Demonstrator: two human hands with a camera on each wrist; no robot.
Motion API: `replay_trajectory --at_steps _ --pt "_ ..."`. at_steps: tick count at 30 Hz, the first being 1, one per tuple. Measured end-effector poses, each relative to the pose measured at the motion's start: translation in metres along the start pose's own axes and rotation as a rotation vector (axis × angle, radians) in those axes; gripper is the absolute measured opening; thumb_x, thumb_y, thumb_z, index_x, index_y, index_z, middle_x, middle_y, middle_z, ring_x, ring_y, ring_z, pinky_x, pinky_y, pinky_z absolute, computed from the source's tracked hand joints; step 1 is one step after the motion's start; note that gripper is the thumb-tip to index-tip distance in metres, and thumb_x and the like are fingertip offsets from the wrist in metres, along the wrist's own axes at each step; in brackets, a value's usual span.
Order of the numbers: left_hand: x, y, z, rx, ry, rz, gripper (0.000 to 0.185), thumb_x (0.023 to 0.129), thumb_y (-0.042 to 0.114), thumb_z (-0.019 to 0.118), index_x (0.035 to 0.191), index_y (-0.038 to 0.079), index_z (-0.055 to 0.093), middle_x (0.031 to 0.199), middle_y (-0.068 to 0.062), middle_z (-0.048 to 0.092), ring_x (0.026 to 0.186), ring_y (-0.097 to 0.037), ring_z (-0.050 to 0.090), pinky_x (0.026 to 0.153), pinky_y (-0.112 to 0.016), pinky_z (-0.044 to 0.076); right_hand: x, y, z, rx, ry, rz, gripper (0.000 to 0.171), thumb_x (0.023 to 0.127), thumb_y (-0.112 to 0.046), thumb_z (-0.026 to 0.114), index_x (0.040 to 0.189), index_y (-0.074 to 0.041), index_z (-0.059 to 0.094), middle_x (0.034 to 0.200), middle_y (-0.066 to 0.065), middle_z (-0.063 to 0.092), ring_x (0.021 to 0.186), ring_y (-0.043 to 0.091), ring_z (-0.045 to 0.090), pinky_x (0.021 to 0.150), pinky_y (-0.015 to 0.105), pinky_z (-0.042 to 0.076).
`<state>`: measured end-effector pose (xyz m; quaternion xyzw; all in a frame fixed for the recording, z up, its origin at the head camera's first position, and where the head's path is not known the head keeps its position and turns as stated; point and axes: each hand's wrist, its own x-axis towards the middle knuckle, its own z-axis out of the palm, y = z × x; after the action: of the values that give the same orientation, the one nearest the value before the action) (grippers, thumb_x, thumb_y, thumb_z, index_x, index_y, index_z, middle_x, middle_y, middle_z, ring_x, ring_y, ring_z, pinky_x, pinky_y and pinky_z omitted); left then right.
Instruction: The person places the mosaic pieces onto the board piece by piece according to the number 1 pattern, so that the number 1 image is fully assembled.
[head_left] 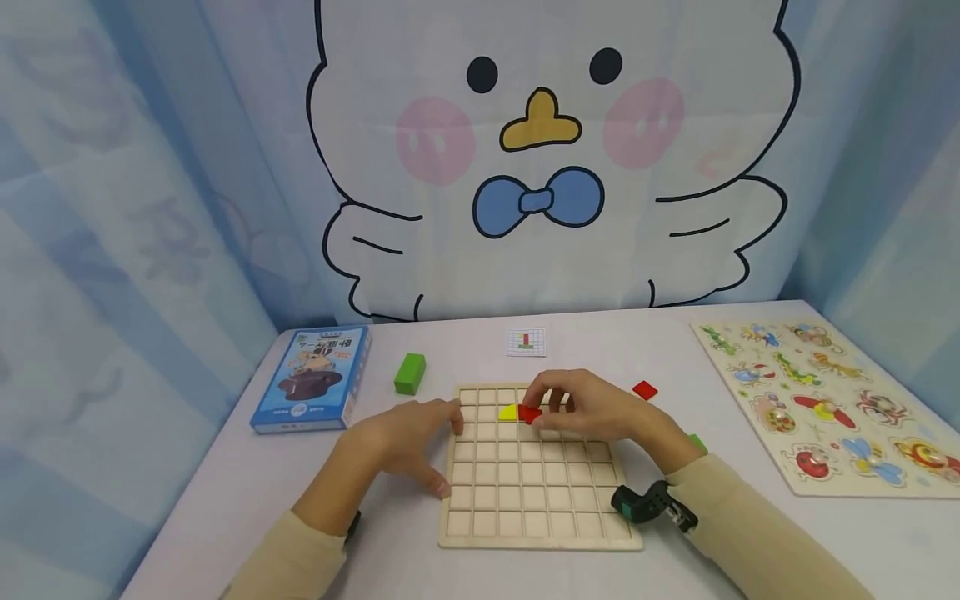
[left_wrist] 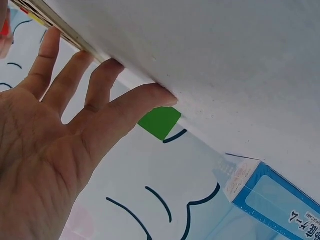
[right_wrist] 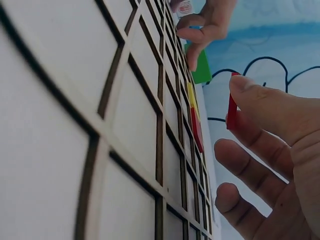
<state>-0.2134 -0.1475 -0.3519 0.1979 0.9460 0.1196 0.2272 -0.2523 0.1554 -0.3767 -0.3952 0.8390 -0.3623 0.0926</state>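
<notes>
A wooden grid board (head_left: 516, 500) lies on the table. In its upper part sit a yellow tile (head_left: 507, 413) and a red tile (right_wrist: 196, 131) side by side. Over them my right hand (head_left: 588, 404) pinches another red tile (right_wrist: 232, 102) between thumb and index finger; in the right wrist view it stands on edge, apart from the board, while the other fingers are loosely bent. My left hand (head_left: 408, 442) rests at the board's left edge with fingers spread, thumb lower down that side. Nothing is held in its palm (left_wrist: 40, 150).
Left of the board are a green block (head_left: 410, 373) and a blue game box (head_left: 311, 379). Behind it lies a small pattern card (head_left: 527, 342). A loose red piece (head_left: 645, 390) and a partly hidden green piece (head_left: 698, 443) are near my right arm. An insect picture board (head_left: 832, 400) lies far right.
</notes>
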Motion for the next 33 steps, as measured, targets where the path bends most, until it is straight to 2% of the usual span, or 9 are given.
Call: replay_trajectory --at_steps 11,23,33 --pt "0.001 0.002 0.002 0.006 -0.012 -0.007 0.067 0.068 0.045 0.095 0.121 0.034 0.055 0.144 0.003 0.056 0.118 -0.02 0.055 0.108 -0.05 0.046 0.007 0.001 0.011 -0.013 -0.039 0.023 0.023 0.093 -0.022 0.079 0.111 -0.019 0.066 0.105 -0.005 0.066 0.089 0.014 0.061 0.079 0.027 0.054" --pt "-0.002 0.006 0.0 0.0 -0.022 -0.04 0.066 0.069 0.045 0.095 0.119 0.034 0.055 0.145 0.002 0.055 0.118 -0.021 0.054 0.109 -0.05 0.045 0.01 -0.002 0.012 -0.073 -0.066 0.025 0.022 0.091 -0.017 0.079 0.11 -0.017 0.068 0.101 -0.004 0.067 0.084 0.01 0.06 0.078 0.029 0.054" --pt "0.001 0.004 0.001 0.02 -0.008 -0.02 0.067 0.068 0.046 0.095 0.12 0.033 0.054 0.144 0.001 0.056 0.119 -0.022 0.055 0.11 -0.05 0.044 0.006 -0.001 0.01 -0.114 -0.048 0.039 0.022 0.091 -0.018 0.079 0.11 -0.017 0.069 0.099 -0.008 0.068 0.083 0.008 0.06 0.078 0.029 0.055"
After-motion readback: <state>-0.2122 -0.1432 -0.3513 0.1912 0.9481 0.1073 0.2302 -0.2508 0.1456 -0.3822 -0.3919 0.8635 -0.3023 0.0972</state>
